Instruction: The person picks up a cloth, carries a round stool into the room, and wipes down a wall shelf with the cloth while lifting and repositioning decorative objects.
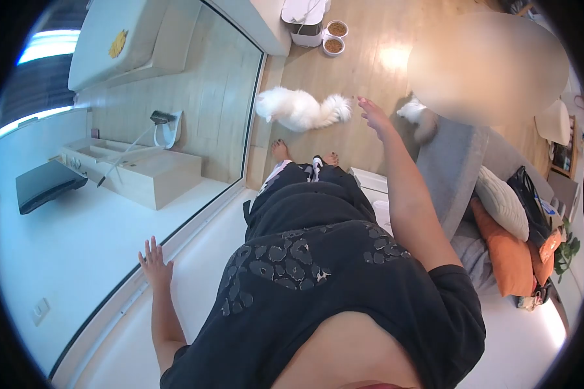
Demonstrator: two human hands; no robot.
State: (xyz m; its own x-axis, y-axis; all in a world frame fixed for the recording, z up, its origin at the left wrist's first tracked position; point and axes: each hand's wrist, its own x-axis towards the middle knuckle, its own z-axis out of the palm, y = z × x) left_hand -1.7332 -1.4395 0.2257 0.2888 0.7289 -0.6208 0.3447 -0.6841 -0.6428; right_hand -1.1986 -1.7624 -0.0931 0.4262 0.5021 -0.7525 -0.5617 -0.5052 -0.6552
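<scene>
Several fingers spread, the left hand [154, 263] is beside glass [222, 129], best touched lightly. The right hand [375, 118], fingers loosely parted, hovers near a cat [295, 109].

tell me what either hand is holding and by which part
Nothing is visibly held: the left hand is spread open by the dark-edged pane, and the right hand is open near the white cat.
</scene>
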